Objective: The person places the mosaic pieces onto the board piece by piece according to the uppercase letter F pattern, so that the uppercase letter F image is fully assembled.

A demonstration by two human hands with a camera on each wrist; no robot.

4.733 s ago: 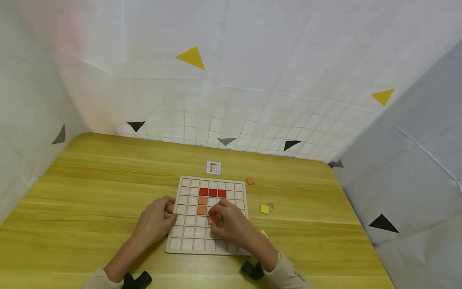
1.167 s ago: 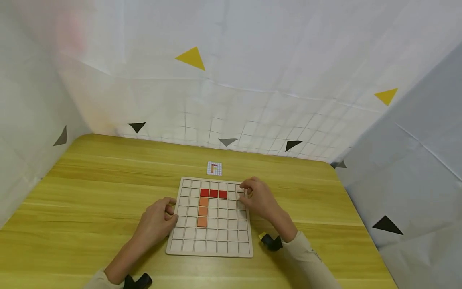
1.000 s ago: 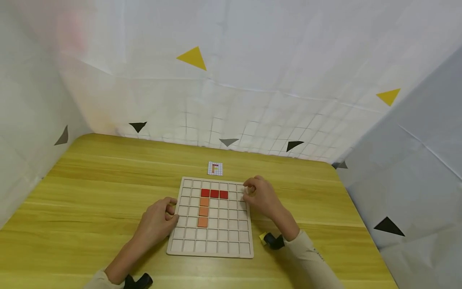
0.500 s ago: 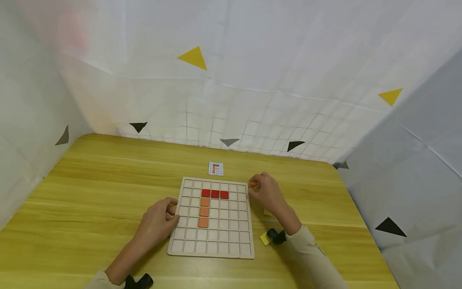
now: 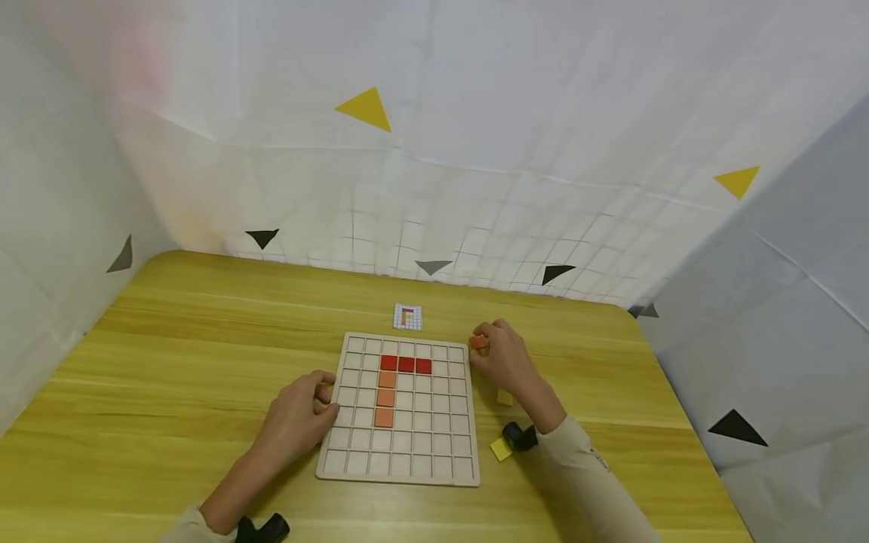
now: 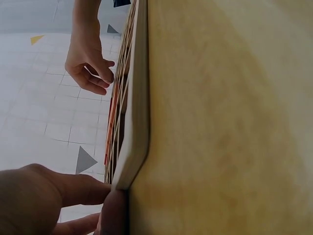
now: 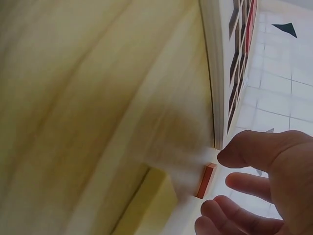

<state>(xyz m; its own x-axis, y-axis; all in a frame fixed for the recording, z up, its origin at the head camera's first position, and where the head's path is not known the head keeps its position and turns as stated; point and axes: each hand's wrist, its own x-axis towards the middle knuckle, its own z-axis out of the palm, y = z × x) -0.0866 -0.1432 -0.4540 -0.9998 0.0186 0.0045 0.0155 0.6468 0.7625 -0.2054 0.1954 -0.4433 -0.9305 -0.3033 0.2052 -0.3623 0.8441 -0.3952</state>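
Observation:
A pale wooden grid board (image 5: pixel 421 463) lies flat, bearing a row of three red tiles (image 5: pixel 406 365) and a column of three orange tiles (image 5: pixel 385 397) below its left end. My left hand (image 5: pixel 297 413) rests at the board's left edge, its thumb and a fingertip touching the rim (image 6: pixel 141 98) in the left wrist view. Beyond the right far corner, my right hand (image 5: pixel 504 357) has its fingertips around a loose orange tile (image 5: pixel 478 342). In the right wrist view, that tile (image 7: pixel 207 180) is on the table, with a gap between thumb and fingers.
Two yellow tiles (image 5: pixel 500 450) lie right of the board, one partly hidden by the right forearm. A small card (image 5: pixel 407 317) printed with a coloured grid pattern lies behind the board. White sheets (image 5: pixel 475 113) enclose the wooden table (image 5: pixel 204 339) at the back and sides.
The right hand earlier held an orange tile over the board; a third orange tile now sits in the column. That hand has moved right and away to the loose tile. The left hand has stayed.

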